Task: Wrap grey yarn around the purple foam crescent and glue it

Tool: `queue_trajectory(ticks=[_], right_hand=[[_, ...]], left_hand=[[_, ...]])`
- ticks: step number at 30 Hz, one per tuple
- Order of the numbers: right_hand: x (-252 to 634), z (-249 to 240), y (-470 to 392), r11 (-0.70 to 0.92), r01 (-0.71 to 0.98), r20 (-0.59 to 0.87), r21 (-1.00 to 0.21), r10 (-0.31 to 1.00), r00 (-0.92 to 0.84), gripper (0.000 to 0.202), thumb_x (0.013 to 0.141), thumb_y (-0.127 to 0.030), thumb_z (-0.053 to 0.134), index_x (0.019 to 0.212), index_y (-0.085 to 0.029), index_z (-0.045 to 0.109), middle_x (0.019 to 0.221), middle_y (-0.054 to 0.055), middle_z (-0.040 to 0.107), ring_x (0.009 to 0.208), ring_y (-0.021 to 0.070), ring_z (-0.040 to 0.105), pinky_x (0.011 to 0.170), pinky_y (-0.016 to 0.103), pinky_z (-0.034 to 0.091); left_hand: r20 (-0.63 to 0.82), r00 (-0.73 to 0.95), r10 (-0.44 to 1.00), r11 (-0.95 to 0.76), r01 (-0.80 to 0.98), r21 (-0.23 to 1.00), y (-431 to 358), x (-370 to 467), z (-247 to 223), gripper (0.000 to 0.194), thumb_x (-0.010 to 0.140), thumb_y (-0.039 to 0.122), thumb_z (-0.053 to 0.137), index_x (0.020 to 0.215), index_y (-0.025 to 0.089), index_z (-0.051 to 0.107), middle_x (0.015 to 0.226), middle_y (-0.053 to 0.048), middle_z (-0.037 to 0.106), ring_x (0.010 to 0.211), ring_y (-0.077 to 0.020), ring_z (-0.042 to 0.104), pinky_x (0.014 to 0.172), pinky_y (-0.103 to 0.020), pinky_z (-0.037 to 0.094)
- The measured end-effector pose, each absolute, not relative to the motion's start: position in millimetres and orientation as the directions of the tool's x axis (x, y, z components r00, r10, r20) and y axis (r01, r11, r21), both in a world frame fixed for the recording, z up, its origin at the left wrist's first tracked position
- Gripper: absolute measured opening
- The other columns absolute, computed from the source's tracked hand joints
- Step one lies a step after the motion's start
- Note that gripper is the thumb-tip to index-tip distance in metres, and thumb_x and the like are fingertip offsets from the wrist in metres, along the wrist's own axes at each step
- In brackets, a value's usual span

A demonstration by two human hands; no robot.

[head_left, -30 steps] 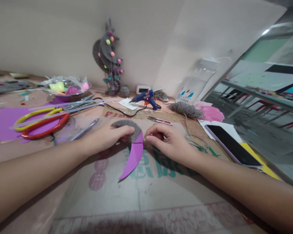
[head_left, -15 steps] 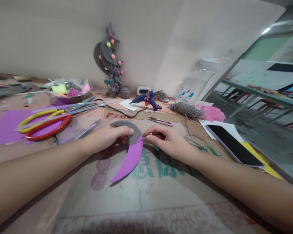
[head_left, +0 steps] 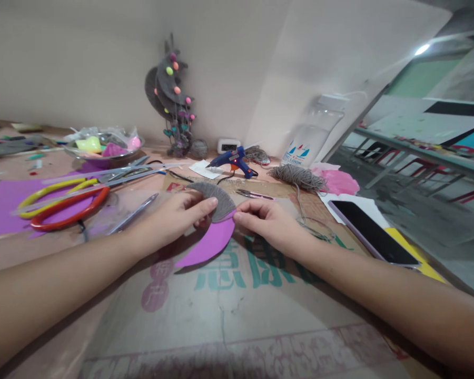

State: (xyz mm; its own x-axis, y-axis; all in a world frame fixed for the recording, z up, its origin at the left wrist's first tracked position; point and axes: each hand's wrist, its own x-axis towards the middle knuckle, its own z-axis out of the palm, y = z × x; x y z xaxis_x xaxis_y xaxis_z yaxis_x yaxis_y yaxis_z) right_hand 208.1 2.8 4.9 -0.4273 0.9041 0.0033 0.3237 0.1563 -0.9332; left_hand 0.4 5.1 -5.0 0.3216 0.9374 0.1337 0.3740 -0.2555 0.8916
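Observation:
A purple crescent cut-out hangs just above the cardboard, its upper part wrapped in grey yarn. My left hand is closed on the wrapped part, thumb on top and fingers beneath. At the crescent's right edge, where grey meets purple, my right hand pinches the yarn strand between thumb and forefinger. From a grey yarn skein at the back right, a loose strand trails toward my right wrist.
Cardboard covers the table's front. Left lie large scissors, a pen and purple sheet. Behind are a bowl, glue gun, small snips and bottle. A phone lies right.
The crescent has turned, its purple tip swinging up and its wrapped top tilting right. My right hand has drawn in against its edge; my left still holds it.

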Motion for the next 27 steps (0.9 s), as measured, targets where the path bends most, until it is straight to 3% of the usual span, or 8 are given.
queue_trajectory(ticks=[6,9,13,15,22,27], right_hand=[[209.9,1.9,4.8,0.078,0.214,-0.005,-0.974,0.931,-0.365,0.023,0.078,-0.039,0.062,0.078,-0.016,0.057,0.055,-0.006,0.048,0.045,0.0056,0.038,0.044,0.021,0.028],[210.1,1.2,6.1,0.072,0.203,-0.009,-0.977,0.928,-0.373,0.023,0.078,-0.038,0.062,0.078,-0.016,0.056,0.055,-0.006,0.048,0.045,0.0056,0.039,0.043,0.021,0.028],[210.4,1.6,7.0,0.100,0.250,-0.006,-0.963,0.921,-0.390,0.022,0.079,-0.038,0.060,0.079,-0.016,0.057,0.055,-0.005,0.048,0.045,0.0059,0.039,0.043,0.020,0.028],[210.7,2.5,7.1,0.116,0.290,-0.007,-0.950,0.921,-0.390,0.022,0.080,-0.038,0.060,0.079,-0.016,0.057,0.055,-0.005,0.047,0.046,0.0060,0.039,0.043,0.020,0.028],[216.7,3.0,13.7,0.237,0.465,0.072,-0.853,0.935,-0.346,0.026,0.078,-0.042,0.061,0.077,-0.016,0.058,0.056,-0.004,0.050,0.049,0.0080,0.042,0.046,0.021,0.030],[219.8,2.5,17.1,0.279,0.487,0.119,-0.828,0.935,-0.335,0.025,0.079,-0.042,0.059,0.077,-0.017,0.057,0.055,-0.005,0.047,0.047,0.0075,0.039,0.045,0.021,0.028]], left_hand=[[0.201,0.276,0.940,-0.235,0.096,0.967,3.6,3.8,-10.2,0.024,0.080,0.035,0.060,0.077,0.020,0.042,0.073,0.003,0.059,0.062,-0.0112,0.058,0.061,-0.025,0.047],[0.248,0.328,0.912,-0.310,0.154,0.938,-0.6,5.8,-9.9,0.021,0.076,0.027,0.064,0.087,0.021,0.047,0.084,0.002,0.059,0.069,-0.0114,0.059,0.065,-0.026,0.048],[0.274,0.410,0.870,-0.396,0.249,0.884,-5.9,7.6,-8.0,0.036,0.078,0.021,0.061,0.112,0.023,0.051,0.106,-0.003,0.058,0.085,-0.0142,0.060,0.076,-0.029,0.050],[0.265,0.435,0.861,-0.408,0.277,0.870,-7.8,8.0,-7.2,0.039,0.079,0.020,0.058,0.117,0.023,0.049,0.111,-0.004,0.058,0.084,-0.0135,0.060,0.074,-0.028,0.051],[0.244,0.432,0.868,-0.403,0.325,0.856,-8.8,7.9,-5.6,0.040,0.080,0.012,0.051,0.119,0.022,0.048,0.105,-0.002,0.059,0.073,-0.0096,0.057,0.063,-0.022,0.047],[0.205,0.423,0.883,-0.375,0.370,0.850,-9.7,7.1,-2.3,0.041,0.079,0.011,0.050,0.118,0.023,0.049,0.104,-0.001,0.060,0.071,-0.0094,0.055,0.060,-0.021,0.044]])
